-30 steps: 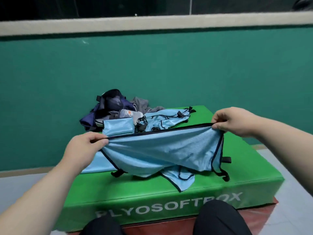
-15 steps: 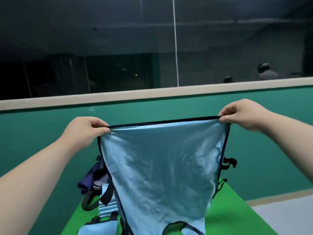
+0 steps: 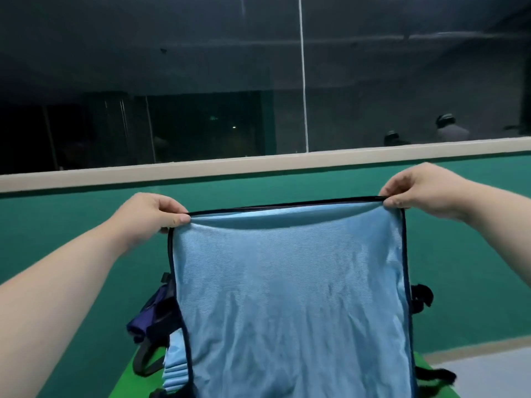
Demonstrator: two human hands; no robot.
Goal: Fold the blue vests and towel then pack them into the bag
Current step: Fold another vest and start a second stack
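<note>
Green padded surface [image 3: 123, 390] sits low, under the hands. A teal wall [image 3: 57, 239] stands behind it, topped by a beige ledge [image 3: 258, 163] with dark glass [image 3: 201, 81] above. There is grey floor [image 3: 488, 369] lower right.

The light blue fabric vest with dark trim [image 3: 287, 297] hangs between the hands. Its top edge is stretched hand to hand and its body drops out of frame at the bottom. Left hand [image 3: 149, 215] pinches the top left corner, thumb against curled fingers. Right hand [image 3: 416, 191] pinches the top right corner the same way, slightly higher.

Black straps [image 3: 421, 297] stick out of the vest's right edge below the right hand. Below the left hand, a dark navy bag [image 3: 152, 314] shows behind the vest's left edge, partly hidden. Just under the bag is a stack of folded light blue cloth [image 3: 173, 372], mostly covered. The vest blocks most of the green surface. Two dim figures [image 3: 451, 129] show behind the glass above the right hand.
</note>
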